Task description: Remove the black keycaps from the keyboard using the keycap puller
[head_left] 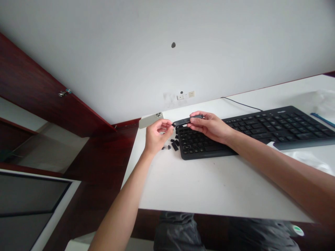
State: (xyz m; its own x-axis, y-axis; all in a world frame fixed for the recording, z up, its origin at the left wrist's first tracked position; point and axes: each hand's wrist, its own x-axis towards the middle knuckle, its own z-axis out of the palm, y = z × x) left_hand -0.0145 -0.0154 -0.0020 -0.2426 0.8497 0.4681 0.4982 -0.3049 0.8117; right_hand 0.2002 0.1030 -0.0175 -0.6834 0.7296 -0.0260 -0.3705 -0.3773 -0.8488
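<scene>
Both hands pinch a long keycap above keyboard, loose keycaps and phone nearby.

A long black keycap, bar-shaped like a space bar, is held nearly level just above the keyboard's left end. The right hand pinches its right part from above, and the fingertips of the left hand meet its left tip. The black keyboard lies flat on the white surface, directly under and beyond the right hand. Several small loose black keycaps lie scattered on the surface just below the left hand, beside the keyboard's left edge.
</scene>
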